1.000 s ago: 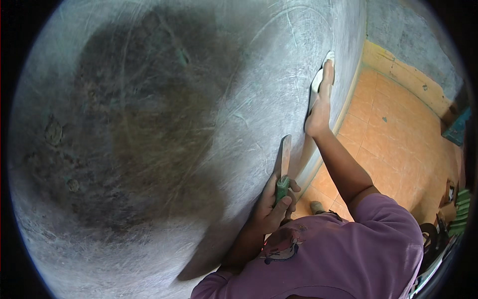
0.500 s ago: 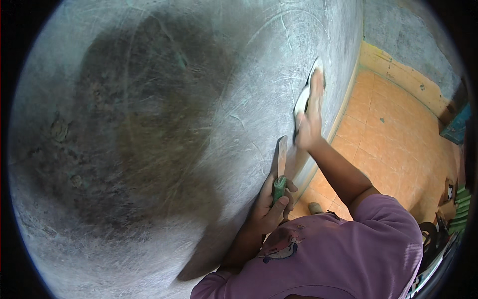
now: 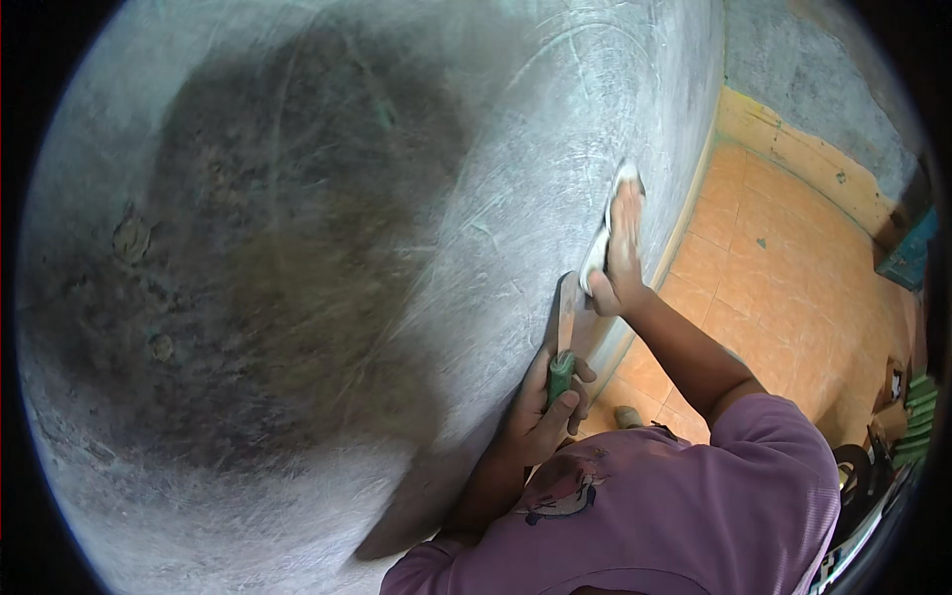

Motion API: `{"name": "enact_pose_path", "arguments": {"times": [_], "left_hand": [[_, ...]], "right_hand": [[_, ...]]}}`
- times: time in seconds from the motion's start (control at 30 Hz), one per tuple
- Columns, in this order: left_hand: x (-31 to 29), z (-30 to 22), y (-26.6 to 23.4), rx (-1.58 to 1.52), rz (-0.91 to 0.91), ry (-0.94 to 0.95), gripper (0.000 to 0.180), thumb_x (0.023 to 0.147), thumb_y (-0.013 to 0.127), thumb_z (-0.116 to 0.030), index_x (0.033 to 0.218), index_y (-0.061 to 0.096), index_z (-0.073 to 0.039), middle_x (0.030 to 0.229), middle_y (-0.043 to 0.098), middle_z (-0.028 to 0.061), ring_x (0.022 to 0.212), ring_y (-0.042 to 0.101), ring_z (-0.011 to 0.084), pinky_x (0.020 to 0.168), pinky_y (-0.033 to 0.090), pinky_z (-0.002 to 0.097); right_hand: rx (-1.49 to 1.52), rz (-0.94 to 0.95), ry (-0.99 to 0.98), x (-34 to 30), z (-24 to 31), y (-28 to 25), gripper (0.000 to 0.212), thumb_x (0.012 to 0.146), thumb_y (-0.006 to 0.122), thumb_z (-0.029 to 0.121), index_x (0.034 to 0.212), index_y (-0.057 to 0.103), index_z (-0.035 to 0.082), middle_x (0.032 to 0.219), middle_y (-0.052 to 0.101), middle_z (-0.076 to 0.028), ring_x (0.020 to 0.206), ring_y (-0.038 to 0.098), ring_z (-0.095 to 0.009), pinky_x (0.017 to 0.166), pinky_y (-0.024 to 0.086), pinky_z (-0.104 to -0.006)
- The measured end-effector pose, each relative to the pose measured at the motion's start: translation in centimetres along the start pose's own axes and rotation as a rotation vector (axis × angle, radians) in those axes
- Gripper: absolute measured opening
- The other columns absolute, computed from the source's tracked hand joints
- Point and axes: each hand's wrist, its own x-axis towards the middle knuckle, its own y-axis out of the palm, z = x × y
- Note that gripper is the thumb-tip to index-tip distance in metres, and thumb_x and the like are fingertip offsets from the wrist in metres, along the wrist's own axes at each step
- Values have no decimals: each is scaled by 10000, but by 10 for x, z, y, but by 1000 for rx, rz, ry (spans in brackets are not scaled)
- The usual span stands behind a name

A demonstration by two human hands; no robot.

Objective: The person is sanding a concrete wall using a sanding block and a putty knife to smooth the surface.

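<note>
My right hand (image 3: 622,266) presses a long, narrow white pad (image 3: 597,260) flat on the grey wall (image 3: 496,327). The fingers stretch along the pad, with the thumb at its near end. The pad has a curved outline like a sandal sole; its underside against the wall is hidden. Lower and to the left, my left hand (image 3: 543,412) is closed around the green handle of a scraper (image 3: 561,372). The scraper's flat blade points up beside the wall, close to the pad's near end.
Orange floor tiles (image 3: 764,288) lie right of the wall, along a pale base edge. A second wall (image 3: 813,89), grey above a yellowish band, stands at the far right. A blue object (image 3: 907,253) and green corrugated material (image 3: 914,416) are at the right rim. My shadow covers much of the wall.
My right hand has slid the white pad down the wall toward me, nearer the scraper's blade. The left hand with the scraper has hardly moved.
</note>
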Motion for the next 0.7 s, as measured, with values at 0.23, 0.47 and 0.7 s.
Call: {"name": "enact_pose_path", "arguments": {"times": [0.23, 0.47, 0.7], "left_hand": [[1, 2, 4, 1, 0, 0, 559, 989, 493, -236, 1399, 227, 35, 953, 491, 62, 685, 465, 63, 553, 412, 195], [2, 3, 2, -21, 42, -20, 680, 984, 508, -226, 1472, 104, 18, 1108, 455, 99, 706, 481, 73, 559, 418, 205], [2, -2, 3, 4, 6, -23, 658, 983, 510, -216, 1468, 131, 14, 1109, 462, 95, 721, 488, 75, 571, 425, 208]], "right_hand": [[-42, -218, 414, 39, -3, 4, 618, 954, 367, 175, 1431, 150, -151, 1520, 148, -307, 1435, 80, -420, 1158, 50, -455], [-73, 38, -100, -16, -7, -9, 744, 933, 368, 351, 1453, 124, -121, 1517, 166, -306, 1424, 98, -452, 1151, 38, -496], [-71, -160, 341, 56, 3, 1, 715, 915, 402, 266, 1444, 136, -134, 1523, 145, -303, 1435, 91, -414, 1159, 38, -449]]}}
